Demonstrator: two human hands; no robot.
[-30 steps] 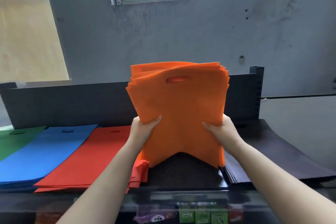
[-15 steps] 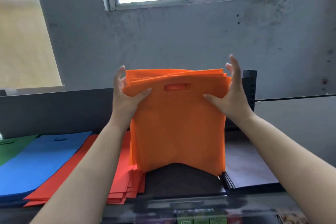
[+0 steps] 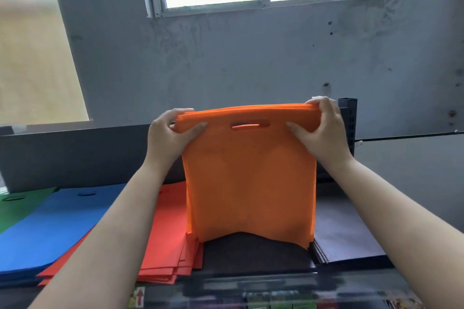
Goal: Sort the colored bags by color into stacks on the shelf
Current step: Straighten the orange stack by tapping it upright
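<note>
No text can be read; a red upward arrow [image 3: 139,296] stands on a label at the shelf's [image 3: 251,283] front edge.

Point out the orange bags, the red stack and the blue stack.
orange bags [image 3: 251,183]: head view, front face below the handle slot.
red stack [image 3: 170,238]: head view, top bag's flat surface.
blue stack [image 3: 50,231]: head view, top bag's middle.

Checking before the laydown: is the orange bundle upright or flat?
Upright: the orange bundle stands on its bottom edge, left hand and right hand gripping its top corners.
</note>
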